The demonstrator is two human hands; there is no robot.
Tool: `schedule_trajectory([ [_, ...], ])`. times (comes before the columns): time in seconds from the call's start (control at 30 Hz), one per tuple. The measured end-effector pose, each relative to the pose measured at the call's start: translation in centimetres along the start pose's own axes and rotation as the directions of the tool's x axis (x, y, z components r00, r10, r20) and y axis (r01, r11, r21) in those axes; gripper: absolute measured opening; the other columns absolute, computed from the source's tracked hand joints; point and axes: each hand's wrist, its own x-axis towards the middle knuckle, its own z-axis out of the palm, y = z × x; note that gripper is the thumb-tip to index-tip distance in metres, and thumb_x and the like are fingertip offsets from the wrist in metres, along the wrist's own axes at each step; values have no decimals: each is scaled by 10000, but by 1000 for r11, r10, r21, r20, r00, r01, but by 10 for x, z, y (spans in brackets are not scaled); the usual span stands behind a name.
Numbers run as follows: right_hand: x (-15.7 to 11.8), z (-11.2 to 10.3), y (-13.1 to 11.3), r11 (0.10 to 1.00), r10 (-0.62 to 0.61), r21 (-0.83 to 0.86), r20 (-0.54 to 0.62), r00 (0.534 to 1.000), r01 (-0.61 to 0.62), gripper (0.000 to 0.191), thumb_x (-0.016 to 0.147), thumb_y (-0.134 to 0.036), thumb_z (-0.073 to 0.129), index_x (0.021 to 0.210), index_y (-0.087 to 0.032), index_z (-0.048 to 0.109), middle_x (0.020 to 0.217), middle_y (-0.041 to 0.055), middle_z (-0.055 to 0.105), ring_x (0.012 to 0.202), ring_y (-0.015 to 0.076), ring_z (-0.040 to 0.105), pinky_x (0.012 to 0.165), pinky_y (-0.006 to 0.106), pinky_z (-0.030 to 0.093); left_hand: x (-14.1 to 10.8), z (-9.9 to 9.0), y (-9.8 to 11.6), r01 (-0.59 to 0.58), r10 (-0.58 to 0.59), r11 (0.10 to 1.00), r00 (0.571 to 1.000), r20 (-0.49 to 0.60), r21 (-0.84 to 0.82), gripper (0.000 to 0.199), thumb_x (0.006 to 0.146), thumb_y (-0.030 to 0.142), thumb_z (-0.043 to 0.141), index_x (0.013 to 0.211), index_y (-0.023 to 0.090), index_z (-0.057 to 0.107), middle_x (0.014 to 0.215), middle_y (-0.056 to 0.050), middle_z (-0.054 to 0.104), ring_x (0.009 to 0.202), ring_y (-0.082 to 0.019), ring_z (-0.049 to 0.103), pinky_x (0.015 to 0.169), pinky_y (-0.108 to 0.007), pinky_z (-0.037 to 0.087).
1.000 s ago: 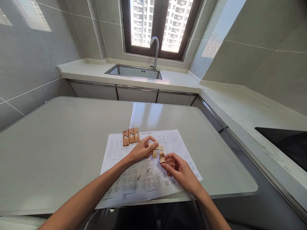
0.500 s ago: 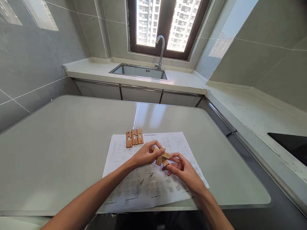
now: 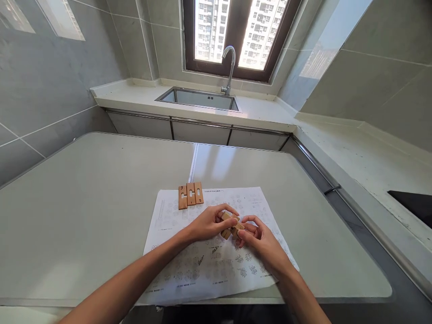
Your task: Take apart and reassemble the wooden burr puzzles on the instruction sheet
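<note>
A small cluster of interlocked wooden pieces (image 3: 227, 232) is held between both hands above a printed paper sheet (image 3: 168, 288). My left hand (image 3: 212, 222) grips it from the left, thumb across the top. From the right, my right hand (image 3: 258, 235) pinches it with thumb and fingers. The fingers cover much of the cluster, so how its pieces join cannot be made out. Three flat wooden pieces with cut slots and handwritten marks (image 3: 191, 199) lie side by side at the sheet's upper left edge.
The pale table (image 3: 84, 216) carries the sheet, which reaches its near edge. Beyond stand a counter with a sink (image 3: 199, 99), a tap (image 3: 230, 67) and a window. Another counter (image 3: 364, 153) with a dark panel (image 3: 413, 206) runs along the right.
The wooden pieces in my hands now sit closer together, and the top piece has turned. Both hands appear slightly lower and further right, while the camera view has also shifted a little.
</note>
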Motion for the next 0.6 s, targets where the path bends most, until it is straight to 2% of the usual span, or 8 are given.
schedule_trajectory([
  [0.1, 0, -1, 0, 998, 15, 54, -30, 999, -13, 508, 794, -549, 864, 1051, -241, 551, 781, 0, 725, 716, 189, 652, 782, 353, 508, -1, -2, 4, 3, 0, 999, 998, 62, -41, 561, 925, 504, 703, 1365, 169, 608, 674, 46, 564, 574, -101, 435, 554, -221, 362],
  [0.23, 1, -10, 2, 985, 63, 165, -47, 997, -55, 490, 807, -538, 858, 1076, -224, 597, 796, 15, 710, 722, 190, 643, 752, 344, 511, -2, -5, 5, 0, 9, 999, 989, 150, -54, 739, 760, 402, 886, 1406, 193, 594, 743, 52, 531, 632, -102, 458, 625, -246, 412],
  [0.37, 2, -16, 5, 971, 96, 223, -37, 995, -85, 496, 784, -551, 875, 1048, -220, 616, 826, 29, 723, 708, 180, 634, 725, 329, 509, -1, -2, 0, -55, 57, 998, 981, 183, -20, 749, 750, 412, 898, 1400, 202, 590, 742, 50, 547, 688, -133, 530, 719, -297, 473],
  [0.47, 3, -18, 5, 983, 99, 159, -11, 995, -96, 509, 784, -573, 868, 1043, -218, 611, 821, 38, 736, 707, 189, 643, 725, 334, 508, -1, 1, -6, -117, 103, 988, 985, 139, 98, 702, 731, 432, 911, 1345, 225, 641, 763, 43, 557, 681, -125, 492, 684, -276, 442],
  [0.53, 3, -18, 4, 990, 94, 104, 3, 996, -94, 532, 795, -612, 843, 1066, -223, 601, 807, 38, 736, 708, 202, 653, 731, 343, 507, 0, 2, -8, -178, 165, 966, 983, 82, 186, 688, 695, 432, 933, 1308, 243, 683, 864, 9, 578, 702, -123, 467, 667, -266, 434],
  [0.6, 1, -18, 2, 996, 81, 45, 16, 997, -81, 554, 830, -665, 782, 1110, -228, 591, 797, 37, 734, 707, 215, 663, 747, 359, 511, 0, 2, -10, -231, 226, 951, 973, 46, 207, 685, 675, 428, 943, 1290, 251, 700, 1010, -36, 594, 719, -119, 478, 661, -266, 456],
])
